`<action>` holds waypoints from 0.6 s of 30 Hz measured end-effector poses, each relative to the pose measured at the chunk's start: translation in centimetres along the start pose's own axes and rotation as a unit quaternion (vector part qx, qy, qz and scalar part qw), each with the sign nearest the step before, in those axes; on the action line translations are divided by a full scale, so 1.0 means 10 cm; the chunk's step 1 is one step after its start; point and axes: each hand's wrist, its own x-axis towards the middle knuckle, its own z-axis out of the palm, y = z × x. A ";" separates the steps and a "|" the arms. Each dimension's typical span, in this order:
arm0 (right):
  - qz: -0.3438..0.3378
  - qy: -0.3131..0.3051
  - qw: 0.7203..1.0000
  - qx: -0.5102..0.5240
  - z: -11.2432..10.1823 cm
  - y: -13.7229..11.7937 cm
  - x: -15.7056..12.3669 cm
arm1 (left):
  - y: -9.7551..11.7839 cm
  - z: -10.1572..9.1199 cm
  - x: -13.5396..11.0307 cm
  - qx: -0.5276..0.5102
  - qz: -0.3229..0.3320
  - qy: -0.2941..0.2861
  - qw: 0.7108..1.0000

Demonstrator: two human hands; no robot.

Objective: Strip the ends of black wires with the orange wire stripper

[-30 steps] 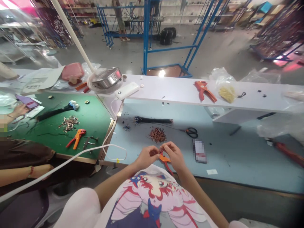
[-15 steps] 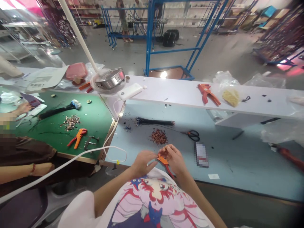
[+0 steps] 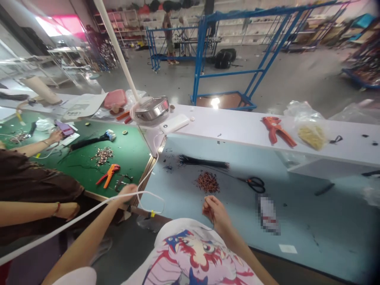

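My left hand [image 3: 128,190] is stretched out to the left over the wooden edge of the green mat [image 3: 133,152]. It touches the white cable [image 3: 89,211], close to a small metal tool [image 3: 119,183] and an orange wire stripper [image 3: 108,174]; its fingers are curled away from view. My right hand [image 3: 215,211] hovers near my chest over the light-blue table [image 3: 297,213], pinched shut on a thin dark wire [image 3: 208,227]. Just beyond it lie a pile of small reddish-brown parts [image 3: 208,182] and a bundle of black wires [image 3: 203,161].
Black scissors [image 3: 255,184] lie right of the pile. The white shelf [image 3: 237,126] carries a steel pot [image 3: 151,109], a power bank [image 3: 175,124], another orange stripper [image 3: 277,130] and a bag of yellow pieces [image 3: 310,134]. A co-worker's arm [image 3: 35,209] rests at the left.
My hands have parted: the left swung out to the green mat's edge, and the right stays by my chest. The orange pliers held between them are out of sight. The view tilted up.
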 end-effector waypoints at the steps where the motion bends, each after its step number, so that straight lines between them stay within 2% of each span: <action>1: 0.001 -0.008 1.000 -0.011 0.05 0.00 0.00 | 0.19 -0.02 0.21 -0.014 0.011 0.006 1.000; 5: -0.022 -0.029 0.999 -0.037 0.11 0.03 0.00 | 1.01 0.11 0.85 -0.084 0.061 -0.007 0.995; 8: -0.032 -0.024 0.998 -0.044 0.02 0.10 0.02 | 1.56 0.27 1.08 -0.187 0.063 -0.026 0.980; 10: -0.031 -0.013 0.999 -0.037 -0.05 0.16 0.04 | 1.82 0.36 1.14 -0.238 0.042 -0.041 0.969; 13: -0.023 0.007 0.999 -0.027 -0.12 0.23 0.07 | 2.02 0.44 1.15 -0.282 0.020 -0.055 0.958; 18: -0.008 0.010 0.999 -0.042 -0.07 0.22 0.14 | 2.07 0.44 1.12 -0.275 -0.012 -0.076 0.958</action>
